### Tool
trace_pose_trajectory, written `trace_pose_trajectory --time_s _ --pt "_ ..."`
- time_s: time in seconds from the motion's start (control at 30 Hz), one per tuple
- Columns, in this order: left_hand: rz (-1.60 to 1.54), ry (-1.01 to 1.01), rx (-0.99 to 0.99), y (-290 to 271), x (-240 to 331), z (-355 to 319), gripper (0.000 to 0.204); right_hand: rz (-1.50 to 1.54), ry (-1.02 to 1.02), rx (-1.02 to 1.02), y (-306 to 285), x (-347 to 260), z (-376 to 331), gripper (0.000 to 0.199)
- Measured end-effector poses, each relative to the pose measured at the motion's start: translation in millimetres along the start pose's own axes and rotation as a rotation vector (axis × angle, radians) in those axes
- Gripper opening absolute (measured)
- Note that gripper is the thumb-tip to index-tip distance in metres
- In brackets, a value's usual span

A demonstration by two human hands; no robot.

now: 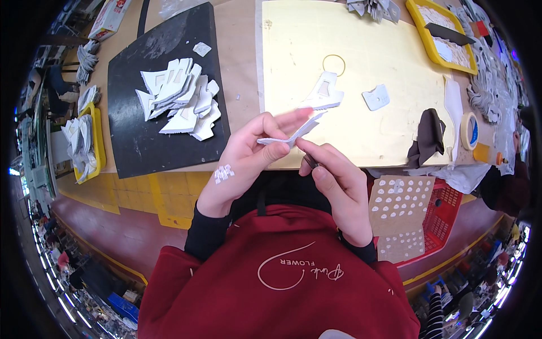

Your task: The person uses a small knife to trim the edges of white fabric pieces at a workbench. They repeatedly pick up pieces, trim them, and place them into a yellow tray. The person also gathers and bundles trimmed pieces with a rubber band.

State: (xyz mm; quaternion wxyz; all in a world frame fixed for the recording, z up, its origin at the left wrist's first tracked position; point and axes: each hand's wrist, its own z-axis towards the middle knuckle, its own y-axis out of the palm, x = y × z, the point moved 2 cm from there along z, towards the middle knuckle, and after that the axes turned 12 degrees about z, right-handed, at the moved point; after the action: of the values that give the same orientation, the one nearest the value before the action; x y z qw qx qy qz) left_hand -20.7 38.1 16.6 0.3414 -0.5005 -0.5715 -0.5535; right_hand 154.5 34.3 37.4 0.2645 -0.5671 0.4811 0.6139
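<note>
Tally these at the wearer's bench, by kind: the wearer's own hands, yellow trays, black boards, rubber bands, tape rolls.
Hands: 2
Yellow trays: 2
Black board: 1
Rubber band: 1
Tape roll: 1
Total: 7

Counting two hands (248, 150) (341, 189), one bent white piece (305, 127), one heap of white pieces (183, 96) too overlapped to tally, one black board (132, 124), one rubber band (333, 55), one tape roll (464, 131), two yellow trays (100, 135) (422, 35), one red crate (447, 217).

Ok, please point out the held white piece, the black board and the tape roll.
Held white piece (306, 126): head view, right flap.
Black board (126, 110): head view, bare left part.
Tape roll (464, 131): head view, left rim.
</note>
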Motion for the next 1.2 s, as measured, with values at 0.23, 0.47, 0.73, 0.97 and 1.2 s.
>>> trace_pose_trajectory --time_s 0.23,0.47,0.73,0.97,1.2 --pt "-0.292 -0.198 -0.111 -2.5 -10.6 -3.6 0.026 -0.096 -0.056 0.043 -0.9 2.4 -0.7 0.037" --pt "-0.582 -0.237 0.039 27.0 -16.8 -3.2 0.025 -0.337 -0.335 0.169 5.2 4.4 5.4 0.039" --pt "-0.457 -0.13 0.062 24.0 -23.8 -5.2 0.029 -0.219 -0.173 0.227 7.4 7.5 0.2 0.036" --pt "-0.378 -0.128 0.103 24.7 -29.6 -6.7 0.043 -0.315 -0.277 0.26 2.8 8.4 0.3 0.026" --pt "-0.42 -0.103 0.09 12.2 -51.3 -0.8 0.053 -0.285 -0.391 0.282 -4.0 5.9 5.5 0.034"
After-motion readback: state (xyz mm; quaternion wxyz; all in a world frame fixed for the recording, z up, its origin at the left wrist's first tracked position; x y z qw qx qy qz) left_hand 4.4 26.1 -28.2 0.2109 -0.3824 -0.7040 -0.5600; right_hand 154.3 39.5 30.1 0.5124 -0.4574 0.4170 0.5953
